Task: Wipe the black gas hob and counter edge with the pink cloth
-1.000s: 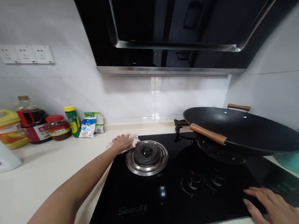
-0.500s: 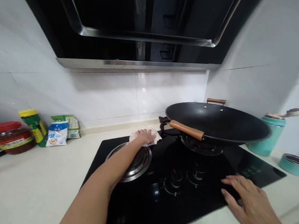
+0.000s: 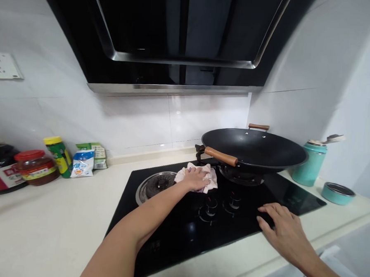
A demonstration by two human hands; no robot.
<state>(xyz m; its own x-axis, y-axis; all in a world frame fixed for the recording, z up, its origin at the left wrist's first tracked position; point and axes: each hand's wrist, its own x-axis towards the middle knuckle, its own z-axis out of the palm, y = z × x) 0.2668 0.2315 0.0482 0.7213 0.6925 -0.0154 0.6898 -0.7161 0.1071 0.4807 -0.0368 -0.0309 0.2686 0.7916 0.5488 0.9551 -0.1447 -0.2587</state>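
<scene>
My left hand [image 3: 195, 179] presses a pale pinkish cloth [image 3: 212, 182] down on the black glass hob [image 3: 180, 233], between the left burner [image 3: 153, 184] and the wok. The fingers lie over the cloth, and part of it is hidden beneath them. Over the right burner sits a large black wok [image 3: 255, 148] with wooden handles. At the hob's front right edge rests my right hand [image 3: 281, 226], fingers apart and holding nothing. Two control knobs [image 3: 211, 206] stand between my hands.
A range hood [image 3: 178, 76] hangs above the hob. On the right are a turquoise flask [image 3: 310, 165] and a turquoise bowl-like lid [image 3: 337, 195]. A red-lidded jar [image 3: 37, 168], a yellow-capped container [image 3: 59, 156] and seasoning packets [image 3: 83, 164] stand on the left counter [image 3: 43, 230].
My left hand has slid the cloth rightward and nearer to me, away from the burner's back edge. The view has shifted, showing more of the left counter. My right hand stays at the hob's edge.
</scene>
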